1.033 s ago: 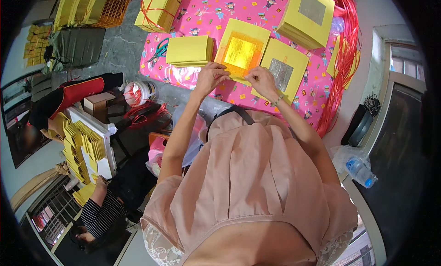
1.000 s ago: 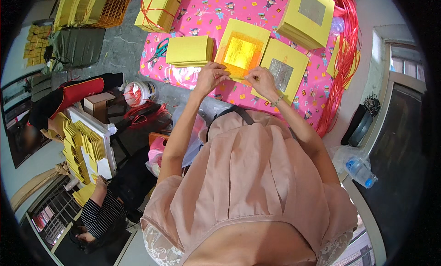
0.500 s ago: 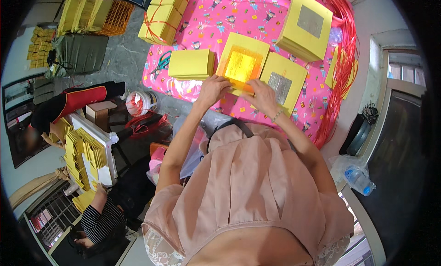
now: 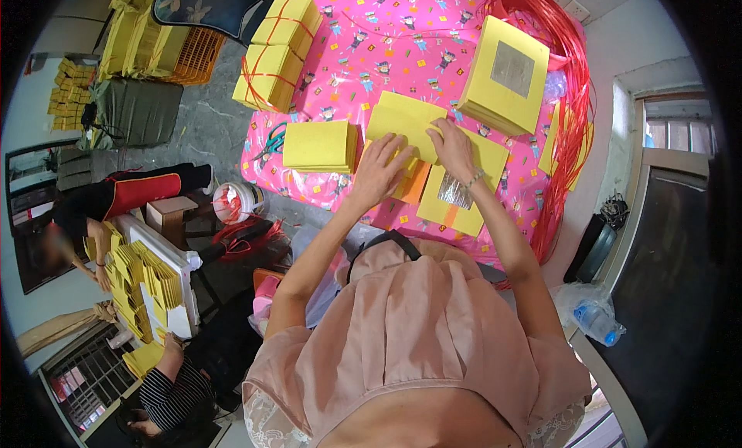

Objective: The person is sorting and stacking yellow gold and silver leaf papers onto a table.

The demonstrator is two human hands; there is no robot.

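Observation:
A yellow paper sheet (image 4: 402, 117) lies folded over in front of me on the pink table cover, hiding its shiny gold square. An orange strip (image 4: 416, 182) shows below the fold. My left hand (image 4: 379, 171) rests open on the sheet's near left part, fingers spread. On its right side lies my right hand (image 4: 454, 149), open, fingers bent over the folded paper. Another yellow sheet with a silver foil square (image 4: 454, 191) sits partly beneath my right hand and wrist. Left of my hands is a low stack of folded yellow paper (image 4: 317, 145).
Green-handled scissors (image 4: 273, 140) lie by the low stack. A tall stack of foil-marked yellow sheets (image 4: 501, 81) stands far right, beside red plastic strands (image 4: 568, 54). Tied yellow bundles (image 4: 270, 77) stand far left. Two people work at a white table (image 4: 179, 266) on the left.
The gold square, visible before, is now covered by folded yellow paper. Both hands have shifted from the sheet's near edge onto the folded paper. My view has shifted slightly.

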